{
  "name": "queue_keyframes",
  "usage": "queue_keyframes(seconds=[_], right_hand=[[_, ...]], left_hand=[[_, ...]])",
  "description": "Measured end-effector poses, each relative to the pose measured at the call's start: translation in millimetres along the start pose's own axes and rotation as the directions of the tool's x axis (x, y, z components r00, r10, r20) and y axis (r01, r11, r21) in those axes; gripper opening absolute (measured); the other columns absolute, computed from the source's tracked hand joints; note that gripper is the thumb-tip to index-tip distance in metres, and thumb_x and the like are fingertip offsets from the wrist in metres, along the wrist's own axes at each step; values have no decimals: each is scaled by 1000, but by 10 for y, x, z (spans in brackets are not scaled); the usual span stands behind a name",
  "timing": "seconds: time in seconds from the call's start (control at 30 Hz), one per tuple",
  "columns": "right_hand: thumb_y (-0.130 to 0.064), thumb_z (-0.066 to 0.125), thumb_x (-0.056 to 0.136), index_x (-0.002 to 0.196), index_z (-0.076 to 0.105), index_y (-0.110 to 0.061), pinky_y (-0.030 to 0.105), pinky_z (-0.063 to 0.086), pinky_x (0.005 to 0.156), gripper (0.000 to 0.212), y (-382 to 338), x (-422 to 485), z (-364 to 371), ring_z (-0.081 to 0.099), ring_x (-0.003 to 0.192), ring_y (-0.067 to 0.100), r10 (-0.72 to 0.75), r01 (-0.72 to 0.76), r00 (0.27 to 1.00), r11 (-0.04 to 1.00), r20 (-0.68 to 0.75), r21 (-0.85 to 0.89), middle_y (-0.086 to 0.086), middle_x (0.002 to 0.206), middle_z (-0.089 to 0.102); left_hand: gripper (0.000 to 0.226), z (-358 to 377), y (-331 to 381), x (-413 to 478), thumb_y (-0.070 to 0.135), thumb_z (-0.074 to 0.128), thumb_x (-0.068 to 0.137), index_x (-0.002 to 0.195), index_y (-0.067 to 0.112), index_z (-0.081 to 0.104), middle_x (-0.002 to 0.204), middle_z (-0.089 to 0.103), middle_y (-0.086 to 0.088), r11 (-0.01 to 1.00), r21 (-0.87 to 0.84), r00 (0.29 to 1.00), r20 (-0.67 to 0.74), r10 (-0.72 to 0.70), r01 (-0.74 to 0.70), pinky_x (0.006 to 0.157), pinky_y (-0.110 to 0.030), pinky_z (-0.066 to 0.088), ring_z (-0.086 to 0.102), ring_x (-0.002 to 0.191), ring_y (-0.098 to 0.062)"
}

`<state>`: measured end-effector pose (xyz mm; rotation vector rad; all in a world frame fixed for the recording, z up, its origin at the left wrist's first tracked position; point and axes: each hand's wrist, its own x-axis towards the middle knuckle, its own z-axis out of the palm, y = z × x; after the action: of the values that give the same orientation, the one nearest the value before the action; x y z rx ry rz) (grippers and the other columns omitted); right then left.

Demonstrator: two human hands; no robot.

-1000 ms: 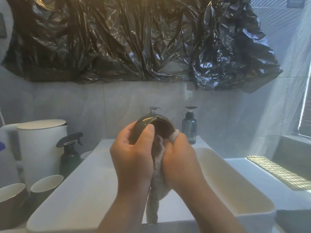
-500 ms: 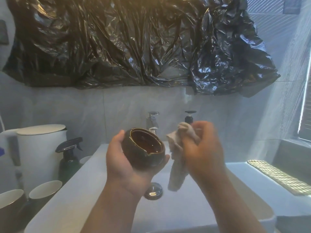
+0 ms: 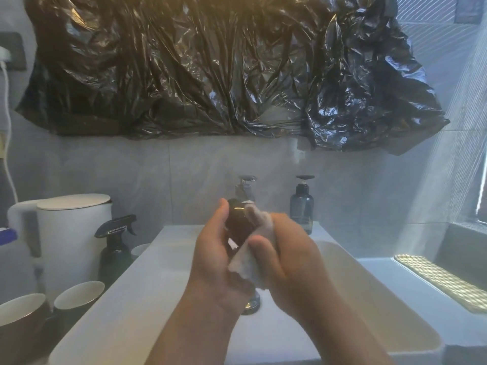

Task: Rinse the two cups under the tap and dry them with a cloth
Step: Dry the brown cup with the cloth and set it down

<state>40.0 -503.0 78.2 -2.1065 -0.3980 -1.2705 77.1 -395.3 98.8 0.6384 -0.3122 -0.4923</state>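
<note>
Above the white sink, my left hand grips a small dark glossy cup, turned so mostly its side shows. My right hand holds a pale cloth pressed against the cup's right side. Part of the cloth sticks up above my fingers, and both hands cover much of the cup. The chrome tap stands just behind the cup; no water is seen running. Two more cups, dark outside and pale inside, stand on the counter at the lower left.
A white kettle and a dark spray bottle stand left of the sink. A dark soap pump bottle sits at the back right. The chrome drain is below my hands. Black plastic sheeting hangs on the wall above.
Half a second ago the hands were apart, with the cup's opening facing me. Now my right hand has brought the cloth back against the cup, and the cup is turned sideways.
</note>
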Motion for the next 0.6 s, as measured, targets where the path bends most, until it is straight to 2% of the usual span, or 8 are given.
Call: queue_keyframes(seconds=[0.1, 0.17, 0.2, 0.3, 0.4, 0.47, 0.53, 0.6], right_hand=[[-54, 37, 85, 64, 58, -23, 30, 49, 57, 43, -14, 21, -88, 58, 59, 11, 208, -179, 972, 957, -110, 226, -5, 65, 65], [-48, 42, 88, 59, 57, -14, 34, 50, 51, 48, -28, 44, -135, 57, 53, 23, 329, -280, 943, 861, -45, 425, 5, 57, 62], [-44, 42, 92, 57, 57, -14, 30, 49, 49, 48, -49, 48, -148, 55, 50, 20, 363, -303, 932, 803, -17, 514, 2, 53, 59], [-22, 43, 106, 65, 61, -15, 16, 49, 49, 45, -104, 41, -176, 60, 49, 9, 387, -357, 918, 702, 91, 616, -4, 52, 63], [-26, 42, 103, 95, 72, -12, 32, 53, 79, 34, -42, 43, -158, 67, 91, 28, 229, -301, 953, 774, 196, 558, 9, 91, 70], [-41, 31, 100, 100, 72, -24, 37, 43, 95, 44, -4, 40, -120, 56, 112, 21, 82, -103, 992, 962, 94, 254, -10, 103, 62], [-52, 14, 103, 91, 70, -26, 34, 38, 93, 62, -35, 18, -62, 50, 109, 15, -47, 47, 999, 997, -4, -60, -14, 96, 55], [-54, 10, 103, 78, 64, -20, 37, 42, 78, 69, -118, -11, -32, 54, 86, 18, -19, 15, 994, 999, -106, -38, -7, 80, 57]], left_hand=[[63, 29, -70, -32, 60, 66, 66, 101, 8, 76, 99, 76, -18, 973, 227, 998, 43, 43, -51, 74, -40, 58, 74, 87, -31], [65, 1, -108, -20, 63, 75, 64, 100, 9, 77, 103, 75, -22, 889, 392, 966, -1, 257, -236, 88, -50, 55, 72, 96, -35], [57, -16, -122, -13, 65, 73, 63, 89, 14, 78, 92, 76, -18, 824, 453, 924, -3, 382, -340, 89, -51, 54, 72, 90, -34], [46, -67, -140, -29, 65, 61, 61, 64, 20, 71, 61, 67, -1, 628, 575, 755, -27, 655, -524, 69, -43, 52, 65, 66, -25], [43, -78, -117, -96, 59, 57, 63, 61, 17, 64, 52, 61, 10, 359, 716, 559, 53, 828, -599, 55, -18, 46, 54, 50, -2], [39, -88, -99, -113, 55, 52, 70, 61, 18, 59, 53, 60, 14, 202, 781, 463, 123, 878, -591, 49, -9, 39, 54, 50, -1], [39, -108, -75, -113, 49, 45, 81, 57, 19, 52, 55, 56, 10, 81, 811, 401, 197, 895, -579, 48, -12, 35, 50, 52, -3], [41, -121, -52, -115, 42, 41, 87, 57, 16, 49, 60, 53, 2, -18, 820, 354, 266, 897, -572, 50, -19, 34, 47, 55, -7]])
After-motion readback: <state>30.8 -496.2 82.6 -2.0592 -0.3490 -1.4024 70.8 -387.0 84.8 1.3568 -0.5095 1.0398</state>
